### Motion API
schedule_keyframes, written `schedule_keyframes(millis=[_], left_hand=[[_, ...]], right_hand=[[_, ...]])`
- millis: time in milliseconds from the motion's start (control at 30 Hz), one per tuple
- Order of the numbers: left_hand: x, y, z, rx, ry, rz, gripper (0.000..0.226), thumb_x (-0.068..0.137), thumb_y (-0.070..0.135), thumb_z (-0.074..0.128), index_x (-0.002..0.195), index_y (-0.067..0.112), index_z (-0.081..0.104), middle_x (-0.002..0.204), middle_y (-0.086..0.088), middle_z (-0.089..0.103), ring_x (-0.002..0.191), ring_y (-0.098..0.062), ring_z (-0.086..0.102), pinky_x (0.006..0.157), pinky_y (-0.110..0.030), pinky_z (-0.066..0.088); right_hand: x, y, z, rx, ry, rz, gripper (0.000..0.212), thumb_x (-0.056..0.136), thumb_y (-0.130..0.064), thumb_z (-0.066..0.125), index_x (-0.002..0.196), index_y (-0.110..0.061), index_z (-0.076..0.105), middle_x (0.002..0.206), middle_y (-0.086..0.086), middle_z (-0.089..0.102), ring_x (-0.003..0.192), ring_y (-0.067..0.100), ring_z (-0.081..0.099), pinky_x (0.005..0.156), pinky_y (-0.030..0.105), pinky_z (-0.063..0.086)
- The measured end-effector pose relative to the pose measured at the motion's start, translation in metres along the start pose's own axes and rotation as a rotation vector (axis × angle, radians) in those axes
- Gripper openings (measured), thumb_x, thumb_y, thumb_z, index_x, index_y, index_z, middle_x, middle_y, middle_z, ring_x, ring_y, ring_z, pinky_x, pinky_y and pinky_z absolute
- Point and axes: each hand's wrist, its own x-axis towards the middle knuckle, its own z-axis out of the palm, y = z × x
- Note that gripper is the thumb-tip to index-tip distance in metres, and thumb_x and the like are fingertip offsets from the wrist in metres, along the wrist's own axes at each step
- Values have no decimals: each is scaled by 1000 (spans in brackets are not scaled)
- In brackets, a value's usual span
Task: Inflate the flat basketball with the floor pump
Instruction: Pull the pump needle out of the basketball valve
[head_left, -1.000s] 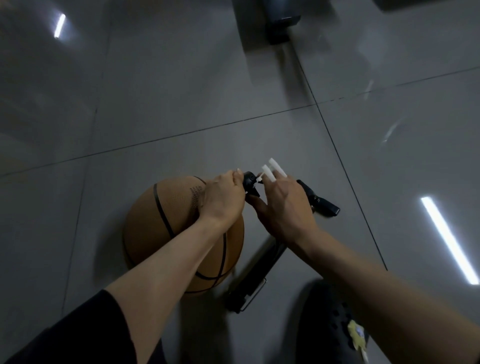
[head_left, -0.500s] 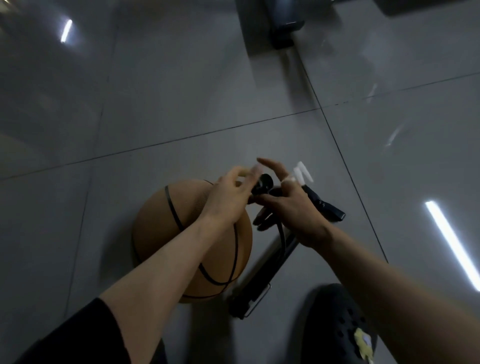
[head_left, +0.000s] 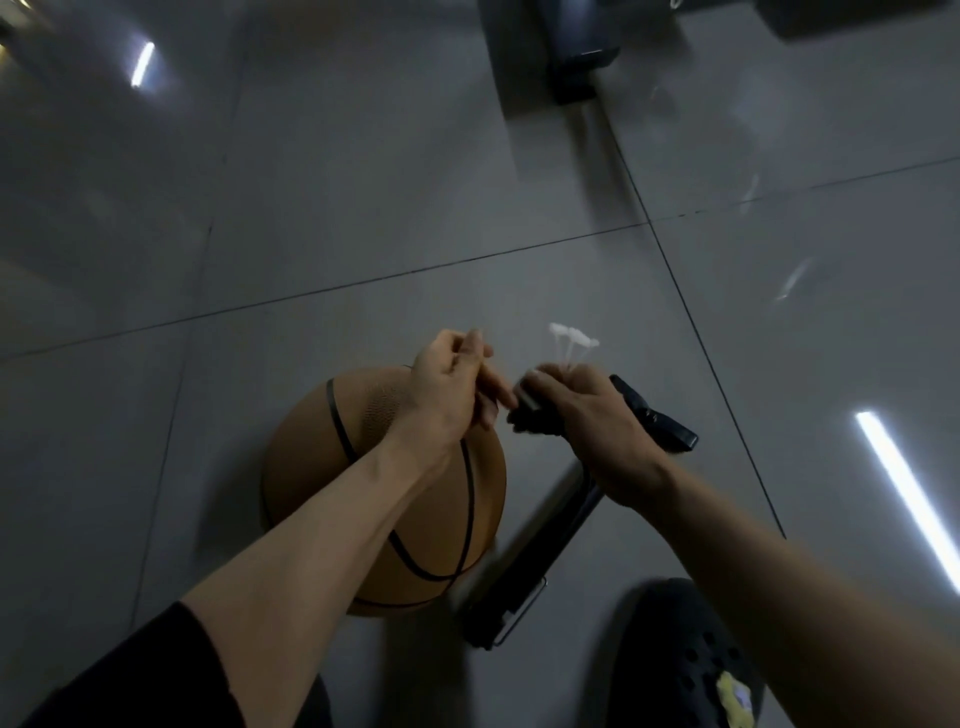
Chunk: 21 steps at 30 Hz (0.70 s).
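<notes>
The orange basketball (head_left: 311, 478) lies on the grey tiled floor, partly under my left forearm. Right beside it the black floor pump (head_left: 540, 540) lies flat, its handle (head_left: 665, 426) pointing up and right. My right hand (head_left: 602, 426) grips the pump's black hose head (head_left: 527, 410) and holds a bunch of white plastic nozzle pieces (head_left: 571, 340) that stick up above its fingers. My left hand (head_left: 447, 395) hovers over the ball's top edge. Its thumb and forefinger pinch something too small to make out, and its lower fingers reach toward the hose head.
A black clog with a yellow charm (head_left: 691, 670) stands at the bottom right, close to the pump's base (head_left: 498, 618). A dark furniture foot (head_left: 576, 67) sits on the floor at the top. Bright light strips reflect off the glossy tiles.
My left hand has pulled up and left, off the hose head, with its fingertips pinched. My right hand has closed round the head, and the white pieces now point upward.
</notes>
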Motion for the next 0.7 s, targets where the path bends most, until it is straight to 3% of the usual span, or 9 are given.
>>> schedule_keyframes(millis=[100,167,300,433,633,700], left_hand=[[-1,-1,4,75,8,52,26,95,28,45,81,12,59,47,5,52,40,-3,42,43,-13,36],[-1,-2,6,0,32,33,25,93,26,50,80,12,66,54,5,49,48,-1,42,48,-12,36],[2,-5,4,-198,-10,12,27,98,9,40,95,8,68,72,1,56,67,-9,48,57,-15,41],[-2,-2,-5,-196,-76,62,20,93,2,46,103,6,63,78,0,68,78,-14,62,67,-18,50],[-5,-3,-7,-232,-90,48,9,86,5,56,92,4,63,79,-6,71,72,-15,68,63,-21,53],[-5,-3,-4,-198,-69,50,8,85,6,59,91,6,65,78,-5,72,71,-16,68,62,-20,53]], right_hand=[[-1,-1,1,56,-27,4,13,103,-14,34,106,-9,45,80,13,57,62,16,53,56,26,45],[-2,-1,3,48,-29,-32,18,103,-21,33,117,-16,43,80,17,52,56,10,48,51,21,41],[-5,-1,7,9,-19,-77,23,102,-36,27,108,-33,49,75,13,52,54,10,51,50,24,44],[-8,-2,6,36,-12,-58,23,102,-31,30,97,-24,52,78,13,54,61,18,56,55,27,50],[-5,1,5,-6,31,-114,32,101,-32,30,105,-9,52,89,31,53,71,31,57,61,34,53],[-4,2,6,1,41,-116,35,102,-29,30,105,0,50,86,28,53,70,32,55,60,32,52]])
